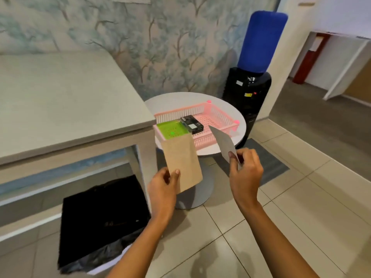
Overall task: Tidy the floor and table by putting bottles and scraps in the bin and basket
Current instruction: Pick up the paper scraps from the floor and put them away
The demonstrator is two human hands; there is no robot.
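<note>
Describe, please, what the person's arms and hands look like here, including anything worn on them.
Both forearms are bare as far as the picture's lower edge, with no sleeve in view. The left hand and the right hand wear no gloves, and no ring, watch or bracelet shows on the visible sides. The fingernails look short and unpainted.

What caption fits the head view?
Left hand holds brown card, right hand grey card, before pink basket.

Soft even indoor light, faint arm shadows on the floor tiles [230, 247], slight motion blur throughout, wide-angle bending at the edges, grey bench [60, 101] smeared.
</note>
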